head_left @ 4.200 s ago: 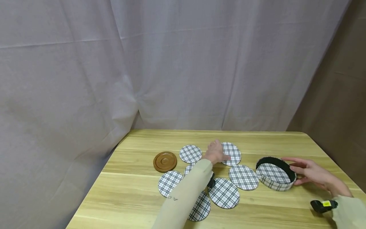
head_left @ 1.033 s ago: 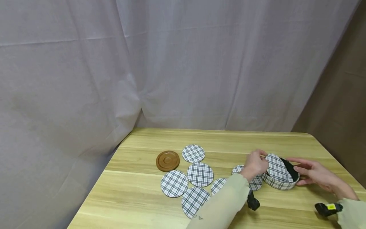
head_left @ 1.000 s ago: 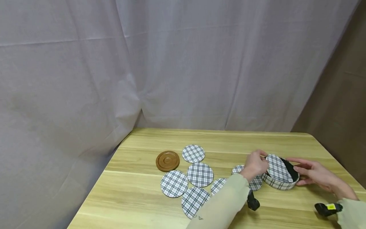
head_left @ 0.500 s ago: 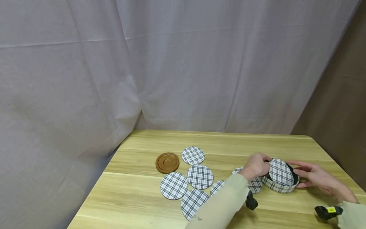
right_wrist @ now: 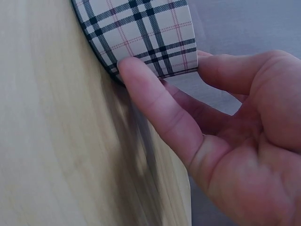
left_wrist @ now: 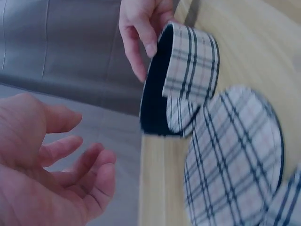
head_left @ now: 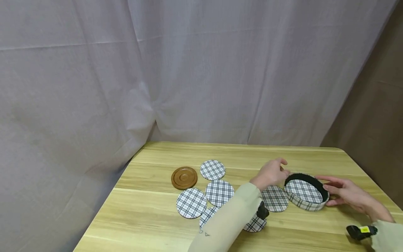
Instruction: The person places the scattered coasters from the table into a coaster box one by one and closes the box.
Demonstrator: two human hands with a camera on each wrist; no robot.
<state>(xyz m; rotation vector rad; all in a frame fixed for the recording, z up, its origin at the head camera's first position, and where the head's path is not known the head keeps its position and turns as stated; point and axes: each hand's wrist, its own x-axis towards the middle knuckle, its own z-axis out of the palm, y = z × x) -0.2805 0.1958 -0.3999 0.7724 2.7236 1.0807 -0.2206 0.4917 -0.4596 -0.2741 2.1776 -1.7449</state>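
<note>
A round plaid coaster holder [head_left: 306, 204] with a dark lining stands on the right of the table, a plaid coaster [head_left: 303, 190] lying flat inside it. My right hand [head_left: 351, 196] grips its right side, with fingers at the wall and rim; the right wrist view shows a fingertip [right_wrist: 129, 66] on the plaid outer wall. Left of the holder, my left hand [head_left: 271, 171] hovers with loosely bent fingers and nothing in them. Just below that hand lies a loose coaster [head_left: 275, 199], also large in the left wrist view, where it sits close to the holder.
Several more plaid coasters lie farther left, among them a back coaster [head_left: 212, 170] and a middle coaster [head_left: 219, 193]; my left forearm covers part of some. A round brown wooden disc [head_left: 184, 177] lies at the left. A grey curtain [head_left: 201, 77] hangs behind the table.
My left hand carried the far coaster from the back of the table to the holder and let it drop flat inside. It has since drawn back left. The right hand stays on the holder.
</note>
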